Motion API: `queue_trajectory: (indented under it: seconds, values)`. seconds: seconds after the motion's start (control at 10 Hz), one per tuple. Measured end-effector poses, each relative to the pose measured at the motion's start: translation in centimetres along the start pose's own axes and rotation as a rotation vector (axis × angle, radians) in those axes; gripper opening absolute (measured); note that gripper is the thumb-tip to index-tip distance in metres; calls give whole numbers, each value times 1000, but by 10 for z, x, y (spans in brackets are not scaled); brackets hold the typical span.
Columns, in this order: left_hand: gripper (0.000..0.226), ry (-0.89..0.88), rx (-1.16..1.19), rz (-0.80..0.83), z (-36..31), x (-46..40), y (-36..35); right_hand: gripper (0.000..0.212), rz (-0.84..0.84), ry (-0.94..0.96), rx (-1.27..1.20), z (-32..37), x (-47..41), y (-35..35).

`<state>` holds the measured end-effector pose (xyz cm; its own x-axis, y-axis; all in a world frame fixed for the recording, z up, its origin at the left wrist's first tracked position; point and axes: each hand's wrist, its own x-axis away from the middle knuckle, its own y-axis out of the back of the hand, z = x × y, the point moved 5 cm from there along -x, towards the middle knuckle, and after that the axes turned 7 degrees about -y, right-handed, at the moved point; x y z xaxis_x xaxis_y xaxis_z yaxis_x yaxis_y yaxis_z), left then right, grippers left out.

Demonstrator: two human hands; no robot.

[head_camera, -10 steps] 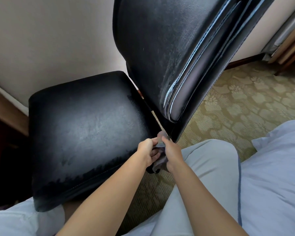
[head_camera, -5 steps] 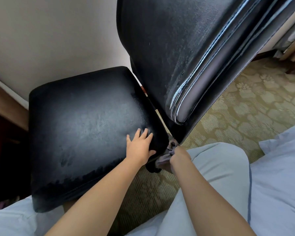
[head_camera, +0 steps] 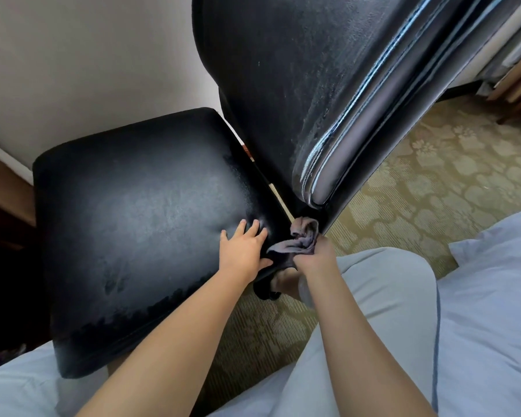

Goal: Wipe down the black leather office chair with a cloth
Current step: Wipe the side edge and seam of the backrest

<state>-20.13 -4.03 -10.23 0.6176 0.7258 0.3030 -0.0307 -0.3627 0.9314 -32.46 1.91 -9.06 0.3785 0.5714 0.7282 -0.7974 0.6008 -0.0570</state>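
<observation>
A person wipes the lower corner of a black leather chair, seen from above over their own arms.

One chair (head_camera: 151,212) stands against a pale wall, its seat at left and its backrest rising at right. The left hand (head_camera: 243,251) lies flat on the seat's near corner, fingers straight and holding nothing, probably to steady the chair. The right hand (head_camera: 315,256) grips one bunched grey cloth (head_camera: 298,240), pressing it where backrest meets seat, likely to clean that seam. Patterned carpet (head_camera: 433,176) lies beneath. Two hands, one cloth, one chair.
</observation>
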Motion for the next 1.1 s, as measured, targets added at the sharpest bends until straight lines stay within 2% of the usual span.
queue_trajectory:
  seconds: [0.1,0.2,0.3,0.4,0.5,0.6,0.7,0.8,1.0,1.1]
  values:
    - [78,-32,-3,44,4,-1,5,23,-182,-151,-597,-6,-6,-1]
    - [82,-67,-7,103,7,-3,6,30,-296,-40,-450,3,0,-2]
    - [84,-82,21,128,9,-3,9,27,-337,84,-472,6,9,-2]
    - [81,-89,44,128,13,2,10,15,-414,299,-453,23,36,0]
    - [78,-96,43,124,17,13,7,21,-496,535,-289,36,51,2]
    - [80,-109,20,153,20,25,3,24,-544,685,-103,47,62,2]
    - [85,-97,-27,177,20,36,-1,24,-580,654,196,42,59,5]
    - [86,-70,-34,179,19,43,-6,20,-543,531,352,23,46,11]
    - [81,-50,-39,152,23,53,-9,26,-634,685,170,29,74,8]
    - [77,-44,-38,152,24,56,-8,26,-668,822,128,35,94,4]
